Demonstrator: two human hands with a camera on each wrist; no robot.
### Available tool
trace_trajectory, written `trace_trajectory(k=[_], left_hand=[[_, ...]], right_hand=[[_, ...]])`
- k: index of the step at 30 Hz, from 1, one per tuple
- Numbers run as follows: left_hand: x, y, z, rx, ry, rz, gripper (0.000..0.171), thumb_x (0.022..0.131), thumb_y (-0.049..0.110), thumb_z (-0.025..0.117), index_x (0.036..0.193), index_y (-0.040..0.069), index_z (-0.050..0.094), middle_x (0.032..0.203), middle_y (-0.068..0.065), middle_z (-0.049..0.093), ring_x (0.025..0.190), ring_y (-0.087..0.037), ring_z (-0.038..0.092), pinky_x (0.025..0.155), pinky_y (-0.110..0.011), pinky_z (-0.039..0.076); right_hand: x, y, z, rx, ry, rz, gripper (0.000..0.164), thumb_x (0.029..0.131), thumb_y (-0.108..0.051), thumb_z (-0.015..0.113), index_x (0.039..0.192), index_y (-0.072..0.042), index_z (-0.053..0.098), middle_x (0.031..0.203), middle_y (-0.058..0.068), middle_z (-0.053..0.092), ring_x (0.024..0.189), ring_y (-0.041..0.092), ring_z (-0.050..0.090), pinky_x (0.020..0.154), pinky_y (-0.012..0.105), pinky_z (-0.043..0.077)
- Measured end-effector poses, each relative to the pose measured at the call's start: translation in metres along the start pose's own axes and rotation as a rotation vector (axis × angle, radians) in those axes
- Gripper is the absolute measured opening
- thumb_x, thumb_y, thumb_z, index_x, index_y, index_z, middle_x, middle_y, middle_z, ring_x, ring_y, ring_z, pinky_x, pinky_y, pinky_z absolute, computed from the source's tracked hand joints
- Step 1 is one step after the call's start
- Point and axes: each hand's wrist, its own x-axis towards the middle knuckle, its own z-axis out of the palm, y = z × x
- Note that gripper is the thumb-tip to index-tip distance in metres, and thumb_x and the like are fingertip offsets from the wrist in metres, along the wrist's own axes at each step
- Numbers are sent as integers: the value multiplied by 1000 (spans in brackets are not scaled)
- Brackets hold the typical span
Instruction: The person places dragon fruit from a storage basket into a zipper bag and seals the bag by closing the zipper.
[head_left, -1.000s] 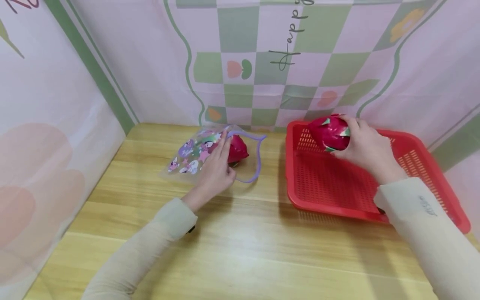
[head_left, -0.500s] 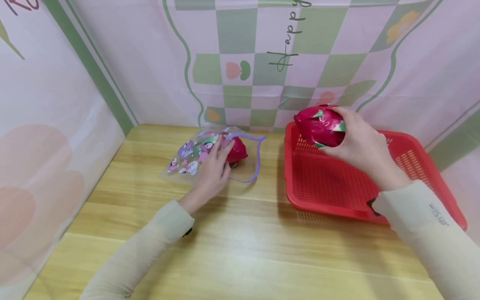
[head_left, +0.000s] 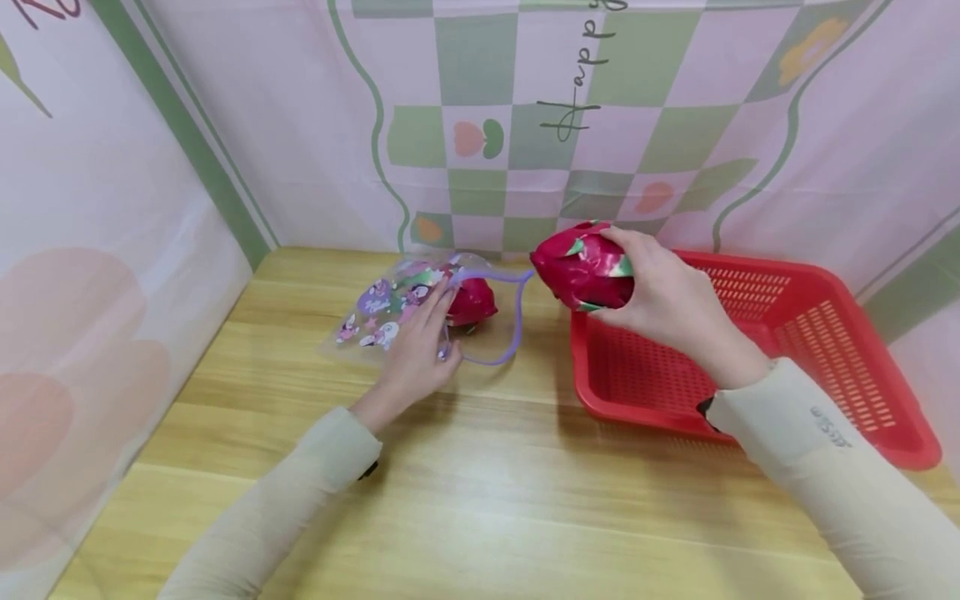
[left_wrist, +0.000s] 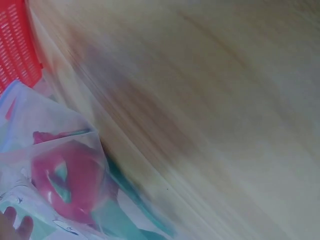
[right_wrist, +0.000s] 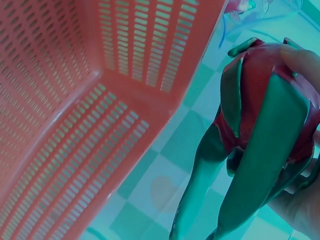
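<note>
My right hand [head_left: 667, 300] grips a red dragon fruit [head_left: 579, 267] with green-tipped scales, above the left rim of the red basket. The right wrist view shows the held fruit's long green leaves hanging down. A clear zip bag [head_left: 386, 312] with cartoon prints and a purple edge lies on the table, its mouth facing right. Inside the bag is another dragon fruit [head_left: 472, 302], also visible through the plastic in the left wrist view. My left hand [head_left: 416, 342] rests on the bag near its mouth, fingers fairly straight and thumb apart.
The red perforated basket [head_left: 750, 262] stands at the right of the wooden table [head_left: 480, 500]. Behind the table hangs a checkered cloth [head_left: 480, 67] with printed lettering. Another printed cloth [head_left: 112, 208] covers the left side.
My right hand has carried the dragon fruit left from over the basket toward the bag's mouth. The left hand has shifted slightly on the bag, and its fingers have spread a little.
</note>
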Motion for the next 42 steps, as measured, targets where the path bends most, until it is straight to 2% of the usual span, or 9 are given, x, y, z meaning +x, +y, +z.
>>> trace_trajectory(k=[6, 16, 20, 24, 25, 29, 33, 37, 42], left_hand=[[1, 1, -2, 23, -68, -47, 78, 82, 22, 60, 149, 1, 27, 160, -12, 19, 143, -30, 32, 116, -62, 22], [3, 3, -5, -47, -148, -92, 81, 83, 17, 56, 151, 0, 17, 163, -9, 5, 146, -30, 26, 120, -58, 14], [4, 5, -4, -160, -139, -117, 84, 81, 10, 56, 152, 1, 13, 163, -8, 2, 144, -33, 30, 114, -57, 30], [4, 9, -2, -324, -110, -121, 90, 77, 0, 58, 152, 0, 9, 163, -13, 1, 142, -38, 28, 114, -59, 28], [5, 10, -1, -344, -102, -119, 91, 76, -1, 59, 152, 0, 8, 162, -14, 2, 143, -39, 26, 117, -60, 20], [6, 12, -1, -366, -81, -128, 93, 75, -3, 58, 152, 0, 8, 163, -13, 2, 143, -38, 26, 119, -59, 15], [7, 14, -2, -408, -83, -148, 94, 74, -4, 57, 153, 1, 7, 163, -10, 0, 145, -34, 22, 119, -58, 19], [10, 15, -3, -434, -93, -161, 96, 73, -4, 57, 153, 3, 4, 163, -9, -1, 143, -33, 23, 118, -59, 20], [14, 18, -4, -427, -83, -165, 99, 71, -2, 59, 154, 5, 3, 163, -11, 1, 149, -36, 7, 120, -59, 9]], right_hand=[[5, -11, 7, -1, -43, -58, 92, 68, -28, 83, 143, -13, 34, 135, 17, 50, 116, 38, 54, 79, 61, 55], [13, -23, 25, -29, -110, -133, 92, 64, -34, 86, 140, -14, 38, 131, 15, 53, 115, 34, 56, 80, 56, 56], [15, -28, 33, -37, -101, -190, 90, 64, -36, 86, 139, -15, 41, 129, 14, 55, 110, 33, 59, 78, 53, 58], [16, -33, 39, -40, -95, -242, 89, 63, -35, 87, 138, -16, 42, 127, 14, 58, 105, 33, 61, 74, 51, 58], [17, -35, 40, -40, -99, -250, 89, 63, -34, 87, 138, -15, 42, 127, 14, 58, 105, 33, 62, 74, 50, 59], [20, -41, 44, -52, -106, -281, 95, 62, -37, 87, 140, -8, 39, 129, 16, 57, 108, 34, 62, 77, 50, 59], [23, -45, 48, -64, -105, -294, 101, 63, -42, 86, 141, -1, 35, 131, 18, 57, 110, 35, 62, 82, 49, 58], [25, -48, 48, -61, -115, -276, 104, 64, -42, 85, 143, 0, 32, 131, 18, 57, 111, 35, 61, 84, 49, 58], [26, -50, 48, -40, -124, -253, 102, 64, -40, 86, 143, -2, 34, 132, 17, 57, 113, 34, 60, 85, 50, 57]])
